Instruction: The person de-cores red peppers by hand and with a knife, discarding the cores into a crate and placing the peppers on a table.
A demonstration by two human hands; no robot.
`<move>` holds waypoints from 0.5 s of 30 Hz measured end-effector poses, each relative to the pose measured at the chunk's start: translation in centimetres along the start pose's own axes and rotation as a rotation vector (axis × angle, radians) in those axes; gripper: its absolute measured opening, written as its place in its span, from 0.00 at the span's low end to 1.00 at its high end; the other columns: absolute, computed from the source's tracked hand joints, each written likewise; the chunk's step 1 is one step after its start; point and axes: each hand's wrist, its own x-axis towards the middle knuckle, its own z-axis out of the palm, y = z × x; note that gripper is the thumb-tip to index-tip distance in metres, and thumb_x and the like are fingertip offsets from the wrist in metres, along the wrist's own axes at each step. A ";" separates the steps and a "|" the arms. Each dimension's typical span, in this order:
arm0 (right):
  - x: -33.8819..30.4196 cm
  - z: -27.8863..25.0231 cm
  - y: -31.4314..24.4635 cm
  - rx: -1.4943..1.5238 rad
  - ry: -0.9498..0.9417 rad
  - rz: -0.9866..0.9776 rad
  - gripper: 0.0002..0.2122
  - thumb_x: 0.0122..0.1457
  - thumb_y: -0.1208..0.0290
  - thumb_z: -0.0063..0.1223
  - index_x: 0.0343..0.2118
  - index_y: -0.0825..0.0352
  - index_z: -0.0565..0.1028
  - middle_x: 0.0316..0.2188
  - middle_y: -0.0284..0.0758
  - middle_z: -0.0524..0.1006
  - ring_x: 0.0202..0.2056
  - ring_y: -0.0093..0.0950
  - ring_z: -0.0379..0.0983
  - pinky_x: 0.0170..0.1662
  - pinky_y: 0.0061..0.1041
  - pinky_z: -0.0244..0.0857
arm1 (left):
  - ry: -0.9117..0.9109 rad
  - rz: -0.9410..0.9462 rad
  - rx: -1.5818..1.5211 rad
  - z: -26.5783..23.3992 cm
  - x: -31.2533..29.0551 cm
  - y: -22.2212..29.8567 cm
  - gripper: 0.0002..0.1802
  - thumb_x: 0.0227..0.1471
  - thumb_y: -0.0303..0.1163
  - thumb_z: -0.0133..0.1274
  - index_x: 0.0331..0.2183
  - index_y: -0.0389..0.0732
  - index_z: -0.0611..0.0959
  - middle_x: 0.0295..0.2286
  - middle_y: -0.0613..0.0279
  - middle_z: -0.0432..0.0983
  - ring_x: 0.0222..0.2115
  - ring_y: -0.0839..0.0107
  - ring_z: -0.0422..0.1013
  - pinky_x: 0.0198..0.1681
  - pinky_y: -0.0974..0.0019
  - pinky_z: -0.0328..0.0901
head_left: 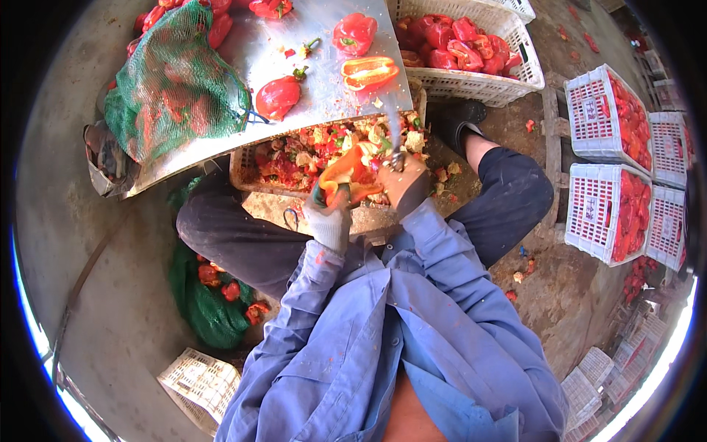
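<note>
My left hand (329, 221), in a glove with a pale cuff and dark green fingers, grips an opened orange-red bell pepper (340, 172) by its lower end. My right hand (404, 184), in an orange-brown glove, is closed round the handle of a knife (395, 125). Its blade points up, away from me, and is smeared by motion. Both hands are close together over a crate (237, 168) full of pepper cores, seeds and scraps. Ahead, on a metal table (324, 92), lie a cut pepper half (370, 73) and whole red peppers (278, 97).
A green mesh sack (177, 88) of peppers rests on the table's left. A white crate (508, 87) of red peppers stands beyond it at right. More filled crates (593, 210) are stacked far right. Another green sack (202, 302) and a white crate (199, 383) lie at left.
</note>
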 end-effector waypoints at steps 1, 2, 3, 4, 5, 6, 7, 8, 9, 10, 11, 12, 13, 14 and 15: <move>0.2 0.1 0.4 0.044 0.086 -0.108 0.08 0.57 0.75 0.67 0.31 0.70 0.76 0.22 0.28 0.73 0.26 0.21 0.68 0.30 0.30 0.67 | 0.003 -0.092 -0.012 0.4 -0.1 1.5 0.18 0.56 0.21 0.60 0.50 0.30 0.83 0.38 0.60 0.84 0.37 0.73 0.78 0.43 0.69 0.73; 0.2 -0.1 0.9 0.096 0.066 -0.077 0.07 0.58 0.76 0.66 0.32 0.70 0.77 0.22 0.28 0.74 0.25 0.20 0.68 0.30 0.29 0.67 | 0.007 -0.187 -0.022 0.8 -0.3 2.9 0.18 0.57 0.20 0.61 0.50 0.30 0.83 0.39 0.62 0.83 0.36 0.75 0.76 0.41 0.71 0.72; 0.2 0.0 0.9 0.146 0.037 -0.052 0.07 0.59 0.76 0.66 0.33 0.70 0.77 0.22 0.28 0.75 0.25 0.20 0.68 0.30 0.29 0.67 | 0.000 -0.103 0.003 0.6 -0.3 2.0 0.18 0.57 0.20 0.61 0.50 0.30 0.83 0.38 0.62 0.83 0.36 0.75 0.76 0.41 0.71 0.72; 0.0 -0.1 -0.3 0.196 0.013 -0.027 0.06 0.60 0.76 0.65 0.33 0.71 0.77 0.23 0.28 0.76 0.25 0.20 0.69 0.30 0.28 0.67 | -0.012 -0.021 0.028 0.6 -0.2 1.5 0.18 0.57 0.20 0.61 0.50 0.30 0.83 0.38 0.62 0.83 0.35 0.75 0.76 0.41 0.71 0.72; -0.7 -0.3 -1.5 0.175 -0.010 -0.017 0.06 0.61 0.76 0.66 0.33 0.70 0.77 0.23 0.27 0.75 0.25 0.19 0.67 0.30 0.27 0.67 | -0.013 -0.002 0.040 0.5 -0.3 1.1 0.19 0.56 0.19 0.60 0.51 0.30 0.83 0.39 0.61 0.83 0.37 0.74 0.77 0.43 0.70 0.72; -1.1 -0.2 -2.1 0.195 -0.010 -0.015 0.07 0.61 0.75 0.67 0.33 0.70 0.77 0.23 0.27 0.75 0.25 0.18 0.67 0.30 0.27 0.67 | -0.008 0.032 0.063 0.6 -0.4 1.1 0.20 0.56 0.19 0.60 0.51 0.30 0.83 0.40 0.60 0.84 0.38 0.74 0.77 0.44 0.70 0.72; -1.3 -0.1 -2.5 0.216 -0.011 -0.012 0.08 0.60 0.75 0.68 0.33 0.70 0.78 0.23 0.27 0.75 0.25 0.18 0.67 0.30 0.27 0.67 | -0.004 0.066 0.087 0.8 -0.5 1.0 0.20 0.55 0.19 0.60 0.51 0.29 0.82 0.40 0.60 0.84 0.39 0.73 0.77 0.45 0.69 0.72; -1.5 0.0 -2.8 0.236 -0.012 -0.010 0.08 0.60 0.74 0.69 0.33 0.70 0.78 0.23 0.26 0.74 0.25 0.18 0.67 0.29 0.27 0.67 | 0.001 0.100 0.111 0.9 -0.5 0.9 0.21 0.55 0.19 0.60 0.51 0.29 0.82 0.41 0.59 0.84 0.40 0.72 0.78 0.46 0.68 0.72; -1.5 0.1 -3.3 0.251 -0.006 -0.025 0.11 0.59 0.72 0.71 0.33 0.70 0.78 0.22 0.26 0.73 0.25 0.19 0.66 0.29 0.28 0.66 | -0.024 0.134 0.136 0.8 -0.5 0.8 0.21 0.54 0.19 0.59 0.52 0.29 0.82 0.41 0.58 0.84 0.41 0.71 0.78 0.48 0.67 0.72; -1.4 0.3 -3.3 0.184 -0.004 0.001 0.12 0.58 0.70 0.72 0.33 0.70 0.78 0.22 0.27 0.73 0.24 0.20 0.66 0.29 0.29 0.66 | -0.048 0.168 0.162 0.7 -0.5 0.6 0.22 0.54 0.19 0.59 0.52 0.29 0.82 0.42 0.57 0.84 0.42 0.70 0.78 0.49 0.67 0.72; -1.0 0.4 -3.2 0.118 -0.003 0.027 0.13 0.58 0.69 0.73 0.33 0.70 0.78 0.22 0.28 0.74 0.24 0.21 0.67 0.29 0.30 0.66 | -0.073 0.201 0.188 0.6 -0.4 0.5 0.23 0.53 0.19 0.59 0.52 0.29 0.82 0.42 0.56 0.84 0.43 0.70 0.78 0.50 0.66 0.72; -0.6 0.4 -3.1 0.050 0.003 0.053 0.14 0.57 0.67 0.74 0.34 0.71 0.77 0.22 0.29 0.74 0.24 0.22 0.67 0.29 0.31 0.66 | -0.101 0.206 0.222 0.7 -0.5 0.8 0.23 0.53 0.18 0.59 0.52 0.29 0.82 0.42 0.56 0.84 0.43 0.69 0.78 0.51 0.66 0.72; -0.1 0.7 -1.9 -0.070 0.043 -0.089 0.14 0.56 0.67 0.73 0.33 0.71 0.78 0.21 0.32 0.74 0.23 0.24 0.68 0.29 0.33 0.66 | -0.129 0.210 0.256 0.7 -0.7 1.1 0.23 0.53 0.18 0.59 0.52 0.29 0.81 0.43 0.55 0.84 0.44 0.69 0.78 0.51 0.66 0.71; 0.0 0.7 -1.1 -0.061 0.037 -0.075 0.13 0.57 0.68 0.72 0.33 0.71 0.78 0.20 0.33 0.74 0.23 0.25 0.69 0.29 0.33 0.67 | -0.158 0.214 0.290 0.8 -0.9 1.4 0.24 0.53 0.18 0.58 0.53 0.29 0.81 0.43 0.55 0.84 0.44 0.69 0.78 0.52 0.66 0.71; 0.0 0.9 -1.2 -0.053 0.024 -0.065 0.12 0.57 0.69 0.71 0.32 0.71 0.79 0.20 0.34 0.75 0.23 0.26 0.69 0.30 0.33 0.67 | -0.158 0.277 0.327 0.9 -0.9 1.8 0.23 0.54 0.19 0.59 0.53 0.29 0.81 0.43 0.55 0.84 0.44 0.68 0.78 0.52 0.65 0.71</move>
